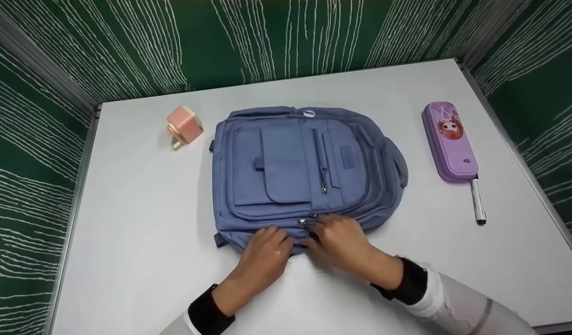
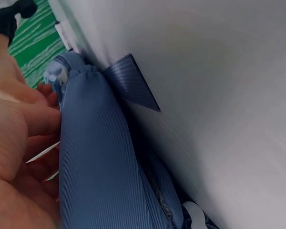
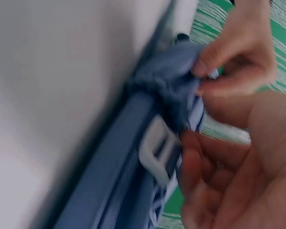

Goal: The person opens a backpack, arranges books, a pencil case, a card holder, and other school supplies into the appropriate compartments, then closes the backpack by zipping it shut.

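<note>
A blue backpack (image 1: 286,163) lies on its back on the white table, its top pointing right. My left hand (image 1: 267,253) pinches cloth of the gathered side pocket (image 3: 164,71) on the near side, as the right wrist view shows. Close beside it, my right hand (image 1: 341,242) has its fingers curled on the bag's near edge, by the metal zipper pulls (image 1: 303,222). In the right wrist view, a pale plastic buckle (image 3: 157,150) sits beside the right fingers. The right fingertips are partly hidden behind the cloth.
A pink and cream cube-shaped thing (image 1: 185,125) stands at the back left of the table (image 1: 137,223). Over on the right lies a purple pencil case (image 1: 453,149) with a cartoon face, and a white marker (image 1: 477,202) with a black cap touches its near end.
</note>
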Action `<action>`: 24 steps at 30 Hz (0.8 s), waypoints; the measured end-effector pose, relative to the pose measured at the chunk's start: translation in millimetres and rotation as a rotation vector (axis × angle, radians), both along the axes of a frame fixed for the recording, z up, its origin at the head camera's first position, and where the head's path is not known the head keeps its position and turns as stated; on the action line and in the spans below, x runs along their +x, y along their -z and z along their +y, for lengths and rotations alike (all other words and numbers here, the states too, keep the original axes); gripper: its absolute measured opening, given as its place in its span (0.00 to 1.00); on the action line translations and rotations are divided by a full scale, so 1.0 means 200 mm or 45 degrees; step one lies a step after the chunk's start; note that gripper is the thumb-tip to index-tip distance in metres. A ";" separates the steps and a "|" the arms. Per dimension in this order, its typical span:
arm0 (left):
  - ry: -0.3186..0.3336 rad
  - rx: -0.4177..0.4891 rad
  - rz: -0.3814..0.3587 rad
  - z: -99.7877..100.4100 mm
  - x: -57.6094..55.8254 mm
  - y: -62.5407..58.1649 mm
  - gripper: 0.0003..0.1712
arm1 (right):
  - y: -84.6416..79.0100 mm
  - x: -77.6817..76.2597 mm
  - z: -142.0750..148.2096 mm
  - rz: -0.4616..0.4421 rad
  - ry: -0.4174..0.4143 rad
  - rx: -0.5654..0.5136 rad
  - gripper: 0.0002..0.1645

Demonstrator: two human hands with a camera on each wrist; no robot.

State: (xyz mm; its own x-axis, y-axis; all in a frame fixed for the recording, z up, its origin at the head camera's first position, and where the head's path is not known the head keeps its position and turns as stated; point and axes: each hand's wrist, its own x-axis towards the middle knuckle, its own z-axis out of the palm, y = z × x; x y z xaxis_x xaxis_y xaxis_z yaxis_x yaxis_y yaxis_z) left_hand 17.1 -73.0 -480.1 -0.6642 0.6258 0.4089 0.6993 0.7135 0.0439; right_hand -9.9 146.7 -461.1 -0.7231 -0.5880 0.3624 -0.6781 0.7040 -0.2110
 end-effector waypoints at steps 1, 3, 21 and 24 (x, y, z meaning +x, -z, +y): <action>0.000 -0.006 0.000 0.00 0.00 0.00 0.08 | 0.01 0.00 -0.01 -0.001 0.043 0.009 0.20; -0.001 -0.020 0.007 0.00 0.00 0.00 0.08 | 0.02 0.01 -0.04 -0.026 0.127 0.013 0.20; -0.010 -0.002 -0.005 0.00 0.01 0.01 0.09 | -0.04 -0.07 0.04 -0.520 0.141 -0.321 0.15; -0.012 0.012 -0.014 0.00 0.01 0.01 0.09 | -0.05 -0.07 0.08 -0.545 0.116 -0.334 0.14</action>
